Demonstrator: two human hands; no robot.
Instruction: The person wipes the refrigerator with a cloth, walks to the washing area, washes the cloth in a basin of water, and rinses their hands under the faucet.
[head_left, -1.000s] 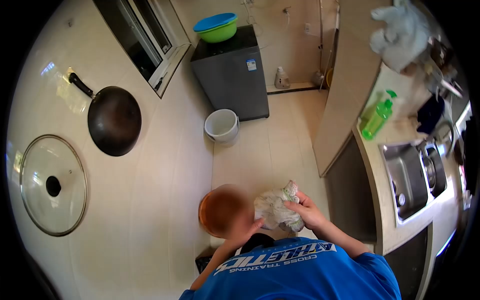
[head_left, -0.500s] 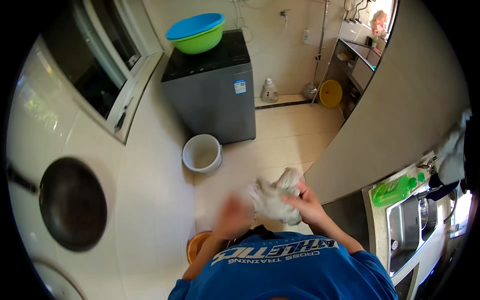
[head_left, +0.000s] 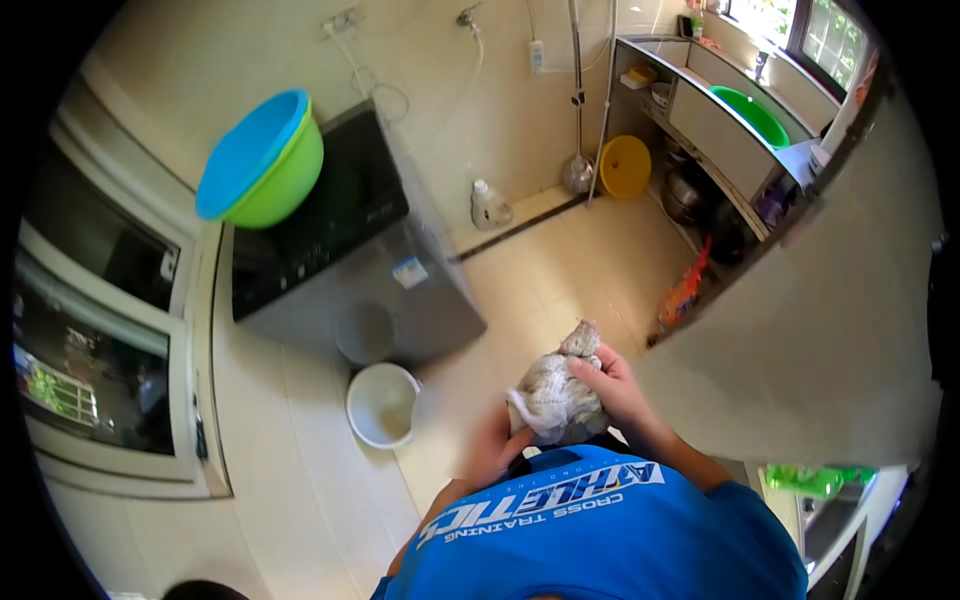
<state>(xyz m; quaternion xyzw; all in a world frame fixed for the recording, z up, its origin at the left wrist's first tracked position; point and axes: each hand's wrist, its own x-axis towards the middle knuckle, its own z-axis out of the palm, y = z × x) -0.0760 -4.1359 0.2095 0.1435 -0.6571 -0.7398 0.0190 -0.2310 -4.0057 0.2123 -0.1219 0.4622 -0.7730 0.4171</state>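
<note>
Crumpled cloth (head_left: 556,402) between the fingers (head_left: 590,374)

Before the shirt (head_left: 590,540), between 2 hands, the cloth (head_left: 553,402): left hand (head_left: 488,446) at its left edge, right hand (head_left: 618,390) at its right. Ahead and left, on the floor, the bucket (head_left: 380,405), just beside the washing machine (head_left: 440,310). On top of that, 2 stacked basins (head_left: 292,188). Farther left, set in the wall, a window (head_left: 105,365). Right of the machine, at the back wall's foot, a jug (head_left: 490,208); right again, near the corner, a tub (head_left: 626,167). At far right, a trough (head_left: 702,122) with a wash bowl (head_left: 752,118) inside and pots (head_left: 685,192) beneath. Nearer, on the right, a partition (head_left: 790,340), a bag (head_left: 684,293) by its far foot.
</note>
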